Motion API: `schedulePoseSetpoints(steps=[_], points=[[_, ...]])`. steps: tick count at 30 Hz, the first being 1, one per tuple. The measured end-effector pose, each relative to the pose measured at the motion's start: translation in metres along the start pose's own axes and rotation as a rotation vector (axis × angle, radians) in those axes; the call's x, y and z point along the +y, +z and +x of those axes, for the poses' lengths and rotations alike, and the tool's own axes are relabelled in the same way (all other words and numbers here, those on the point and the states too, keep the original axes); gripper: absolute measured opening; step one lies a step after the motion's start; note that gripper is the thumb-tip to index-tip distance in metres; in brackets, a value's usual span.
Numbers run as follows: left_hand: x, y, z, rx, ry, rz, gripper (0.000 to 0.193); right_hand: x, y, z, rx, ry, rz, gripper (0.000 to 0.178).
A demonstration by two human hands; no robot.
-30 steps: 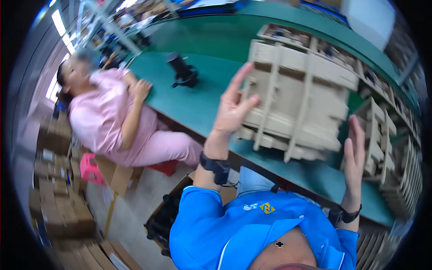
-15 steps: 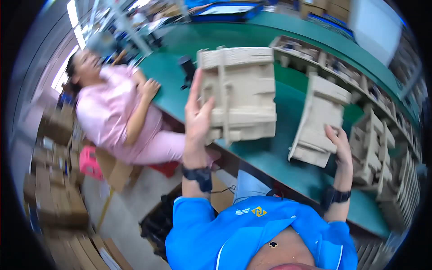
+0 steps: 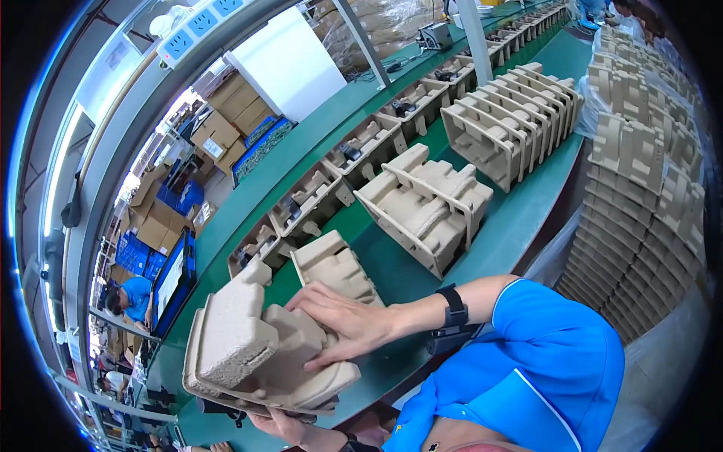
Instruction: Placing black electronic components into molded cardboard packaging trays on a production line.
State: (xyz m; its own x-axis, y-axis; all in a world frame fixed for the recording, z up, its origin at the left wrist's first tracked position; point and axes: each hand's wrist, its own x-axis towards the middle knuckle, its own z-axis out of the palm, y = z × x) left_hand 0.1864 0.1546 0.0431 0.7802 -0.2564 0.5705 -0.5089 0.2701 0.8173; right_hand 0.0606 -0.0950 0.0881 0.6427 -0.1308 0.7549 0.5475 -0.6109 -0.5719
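A beige moulded-pulp tray [image 3: 233, 331] is tilted up over the near left part of the green bench. My right hand [image 3: 343, 324] lies across its near right side, fingers bent over the raised shapes. Underneath, my left hand [image 3: 277, 426] grips the lower edge, partly hidden by the tray. Just beyond my right hand another pulp tray [image 3: 331, 264] sits on the bench, partly covered by the hand. Farther right stands a pulp tray piece [image 3: 429, 200], with a row of nested trays [image 3: 512, 120] behind it.
Along the bench [image 3: 542, 215] runs a line of pulp trays [image 3: 305, 200] holding small dark parts. Tall stacks of trays [image 3: 625, 226] stand at the right. A metal post [image 3: 474, 38] rises beyond the bench. A power strip [image 3: 199, 26] hangs upper left; people sit at the far left.
My view has swung right along the bench. Earlier each hand held its own pulp tray; now both hands are on one, and another tray lies on the bench.
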Motion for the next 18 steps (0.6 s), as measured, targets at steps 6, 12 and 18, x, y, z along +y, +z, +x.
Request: schedulePoseSetpoints(steps=[6, 12, 18], points=[[0.066, 0.035, 0.026, 0.538, -0.185, 0.118, 0.044, -0.004, -0.001, 0.014, 0.084, 0.065, -0.087, 0.074], [0.034, -0.047, 0.028, 0.354, 0.042, 0.66, 0.044, 0.0, -0.026, 0.023, 0.188, 0.289, 0.176, 0.065], [-0.032, -0.02, 0.059, -0.049, -0.092, 1.292, 0.052, 0.0, -0.008, 0.007, -0.153, 0.643, 0.857, 0.071]])
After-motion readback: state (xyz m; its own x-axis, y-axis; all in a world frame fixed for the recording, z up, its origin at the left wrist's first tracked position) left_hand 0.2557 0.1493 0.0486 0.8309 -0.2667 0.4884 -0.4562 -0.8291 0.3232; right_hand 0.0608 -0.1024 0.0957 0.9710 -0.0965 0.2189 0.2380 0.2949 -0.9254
